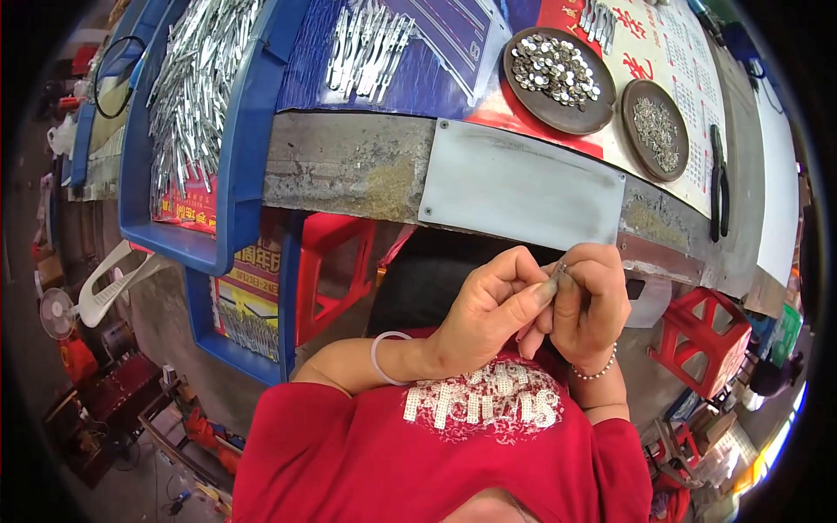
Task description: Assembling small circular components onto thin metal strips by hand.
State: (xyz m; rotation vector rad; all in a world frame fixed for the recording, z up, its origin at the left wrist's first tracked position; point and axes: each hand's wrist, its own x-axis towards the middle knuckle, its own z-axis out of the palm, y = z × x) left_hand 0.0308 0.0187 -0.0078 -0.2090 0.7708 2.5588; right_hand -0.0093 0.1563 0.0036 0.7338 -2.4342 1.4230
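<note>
In front of my chest, over the near edge of the bench, both hands meet with fingertips pinched together. My left hand has its thumb and forefinger pressed tight at the meeting point. Fingers curled, my right hand pinches from the other side. A tiny greyish piece seems to show between the fingertips, too small and covered to name. Beyond the hands, a dark round dish holds many small shiny discs. Beside it, a smaller brown dish contains tiny metal pieces.
A pale metal plate is screwed to the bench edge. Black-handled pliers lie at right. Flat metal strips are piled on the bench; more fill a blue tray at left. Red stools stand below.
</note>
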